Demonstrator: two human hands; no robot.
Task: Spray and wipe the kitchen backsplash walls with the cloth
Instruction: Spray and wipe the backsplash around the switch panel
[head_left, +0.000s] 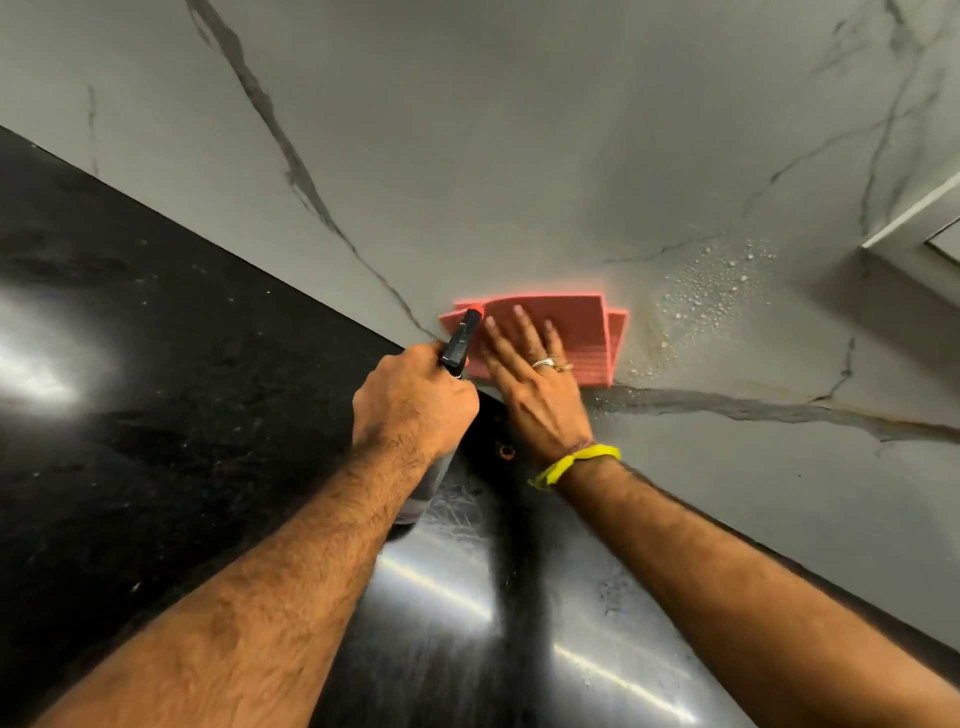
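Observation:
My right hand (535, 384) lies flat with spread fingers on a folded pink cloth (582, 332), pressing it against the grey marble backsplash (519, 156) near the corner. My left hand (410, 400) grips a spray bottle (460, 340) with a black head and red nozzle tip; its clear body shows below my fist. The nozzle sits just left of the cloth. Spray droplets (711, 286) cling to the wall right of the cloth.
A glossy black countertop (156, 364) runs below the wall and reflects ceiling lights. A white frame edge (914, 218) juts out at the right. A dark vein (753, 410) crosses the wall under the cloth.

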